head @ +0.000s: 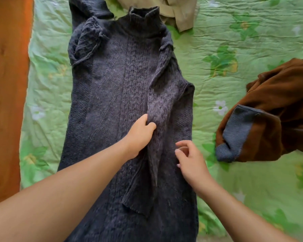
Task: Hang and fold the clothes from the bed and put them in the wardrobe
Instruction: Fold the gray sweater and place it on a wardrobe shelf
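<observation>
Likely the sleeve [157,109] slips askew. The left hand [140,133] pinches it mid-frame on the sweater [112,84], which lies flat down the centre, while the right hand [191,159] hovers loose, holding nothing. Orange wood [7,84] edges the left; the crumpled green sheet [234,41] could bunch the knit; a brown garment [278,102] lies right.

A dark knit sweater [110,81] lies flat, collar away, on a bed's green flowered sheet [234,41]. One sleeve [158,105] is folded down across its front. The left hand [140,135] pinches that sleeve; the right hand [191,159] hovers beside it, fingers loosely curled. A brown garment [278,110] lies to the right and a beige garment [180,13] beyond the collar.
</observation>
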